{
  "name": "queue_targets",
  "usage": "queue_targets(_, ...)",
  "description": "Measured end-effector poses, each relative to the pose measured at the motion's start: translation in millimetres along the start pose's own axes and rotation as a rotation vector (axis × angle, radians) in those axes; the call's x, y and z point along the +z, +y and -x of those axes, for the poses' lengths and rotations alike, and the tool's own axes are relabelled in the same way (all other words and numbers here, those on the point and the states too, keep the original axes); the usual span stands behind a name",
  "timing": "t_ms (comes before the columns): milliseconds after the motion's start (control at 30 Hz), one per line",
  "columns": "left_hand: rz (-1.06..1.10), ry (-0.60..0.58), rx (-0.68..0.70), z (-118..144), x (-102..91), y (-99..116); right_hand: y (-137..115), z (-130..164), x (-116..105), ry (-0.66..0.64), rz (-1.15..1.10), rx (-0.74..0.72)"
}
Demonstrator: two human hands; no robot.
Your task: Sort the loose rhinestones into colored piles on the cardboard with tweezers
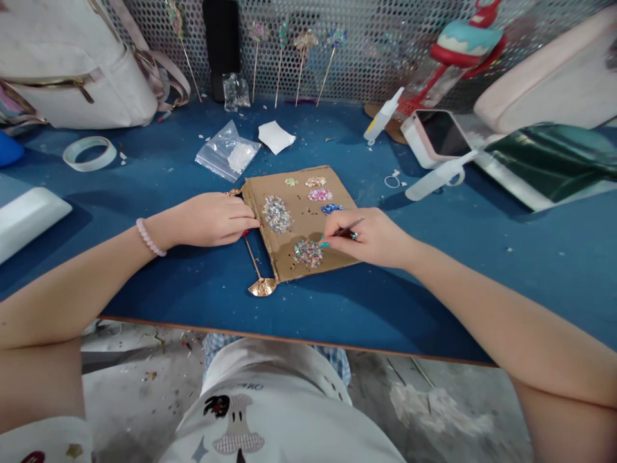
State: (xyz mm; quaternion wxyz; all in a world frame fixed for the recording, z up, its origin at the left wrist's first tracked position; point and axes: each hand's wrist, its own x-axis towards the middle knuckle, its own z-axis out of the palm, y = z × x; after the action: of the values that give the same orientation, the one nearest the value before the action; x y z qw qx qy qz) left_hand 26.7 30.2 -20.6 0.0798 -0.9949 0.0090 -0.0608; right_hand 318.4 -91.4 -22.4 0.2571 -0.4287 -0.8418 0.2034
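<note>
At the centre of the frame we have a brown piece of cardboard (301, 222) lying flat on the blue worktop (144, 186), and it carries several small heaps of sparkly bits: a silvery heap (276, 213) left of centre, a mixed heap (308, 253) near the lower edge, and smaller pink (320, 194), blue (331, 208), pale green (290, 182) and peach (315, 181) heaps toward the upper right.

Our right hand (373, 239) pinches a thin tool (348, 229) between thumb and fingers, its tip pointing down at the mixed heap, just beside it. Our left hand (212, 220) lies curled at the left edge of the cardboard, fingers closed over the upper end of a gold hairpin (258, 270), whose stem runs down along the cardboard's edge to a fan-shaped end at the lower corner.

As to progress, we judge the work to be partway: the heaps are sorted and laid out, and the fan end of the pin looks bare of stones, though it is too small to be sure. Against the perforated back panel (366, 58) at the top of the frame lean several decorated pins (303, 51), which look finished.

Around us lie a small clear bag (226, 154), a white scrap (276, 136), a roll of tape (89, 153) at the left, a white bag (72, 64) in the upper left, and glue bottles (383, 117) and a phone (441, 132) at the upper right.
</note>
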Motion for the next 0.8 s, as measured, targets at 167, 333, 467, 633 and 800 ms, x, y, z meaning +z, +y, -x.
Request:
queue_targets(167,-0.003,-0.002,0.004,0.0,1.2,-1.0,0.3,-0.1,0.5,0.001,0.0,0.003)
queue_targets(333,0.034,0.022,-0.003,0.6,2.1,-1.7,-0.8,-0.8,0.4,-0.005,-0.005,0.024)
queue_targets(467,0.063,0.025,-0.009,0.5,1.3,-1.3,-1.2,-1.3,-0.2,0.003,-0.01,-0.003)
queue_targets(633,0.038,0.013,-0.002,0.0,0.9,-1.2,-1.2,-1.3,-0.7,0.012,-0.016,-0.029)
queue_targets(800,0.012,-0.005,-0.002,0.0,0.7,-0.9,-0.3,-0.6,-1.0,0.029,-0.027,0.024)
